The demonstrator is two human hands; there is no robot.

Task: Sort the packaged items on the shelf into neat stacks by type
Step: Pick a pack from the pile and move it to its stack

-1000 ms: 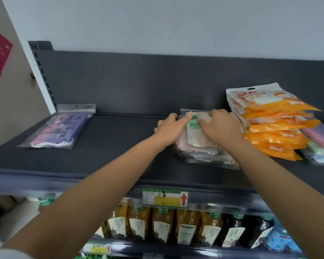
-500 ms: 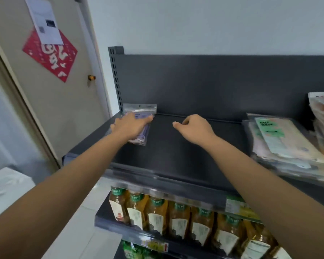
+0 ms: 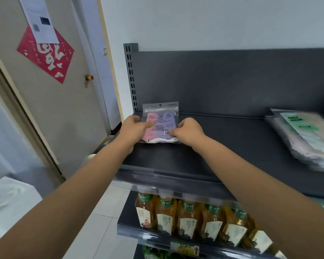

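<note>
Head view: glossy clear pouch [image 3: 162,118], a flat rectangle with pink and purple fabric inside, lies at the left end of the matte dark shelf [image 3: 223,146]. Left hand [image 3: 134,128] grips its left edge, right hand [image 3: 189,130] pinches its right edge. Well apart to the right: stack of flat face-mask packs [image 3: 303,135]. Amber bottles [image 3: 185,219] on the tier below.

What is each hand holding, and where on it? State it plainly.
Both hold the pink-and-purple packet: the left hand grips its left edge, the right hand pinches its lower right corner.
</note>
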